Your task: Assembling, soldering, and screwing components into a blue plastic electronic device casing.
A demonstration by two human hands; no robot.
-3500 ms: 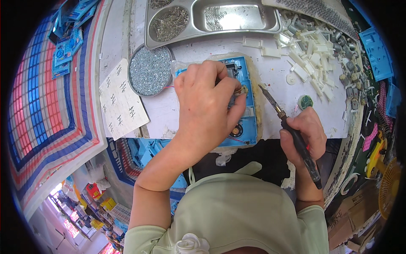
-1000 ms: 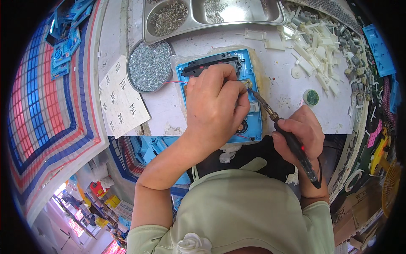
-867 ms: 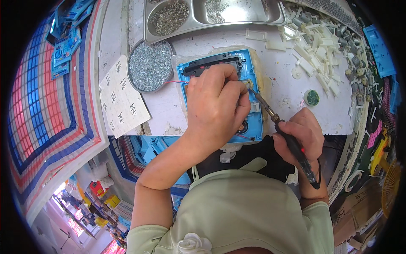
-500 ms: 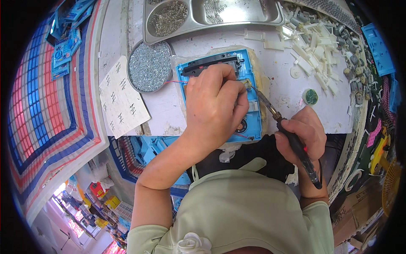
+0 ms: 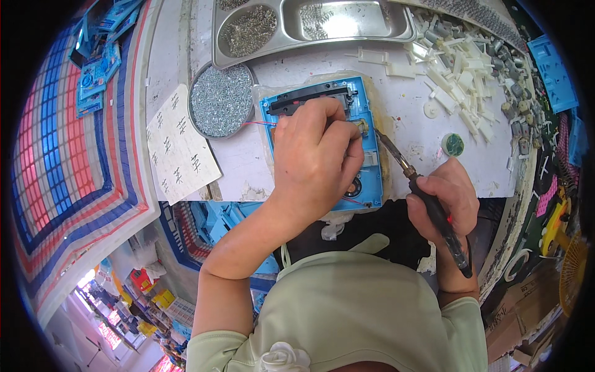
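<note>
Here, a soldering iron points at a blue casing's edge

At the far left hangs a checked sheet [image 5: 59, 155] in red, blue and white, with blue plastic parts [image 5: 93, 77] near its upper edge. Next comes the counter [image 5: 418, 118], where a paper sheet [image 5: 183, 152] with handwritten characters lies just beside a round dish [image 5: 214, 136] full of small silvery screws [image 5: 220, 102]. Beyond that, a metal tray [image 5: 288, 44] holds small metal pieces in its compartments.

The left hand [image 5: 310, 155] rests over the blue casing [image 5: 370, 180], which lies on the middle of the counter at its near edge. Its fingers are bent and gathered; their tips are partly hidden, so I cannot tell whether they pinch anything. A black bar [image 5: 310, 99] shows in the casing's upper part, and a thin red wire [image 5: 260, 123] leads out to the left.

To the right, the right hand [image 5: 451, 192] is closed around the black handle of the soldering iron [image 5: 441, 228]. The tip slants up and left to the casing's right edge; whether it touches is unclear. Farther right sit a green roll [image 5: 454, 144], a heap of white plastic parts [image 5: 458, 80] and grey cylindrical parts [image 5: 517, 99].
</note>
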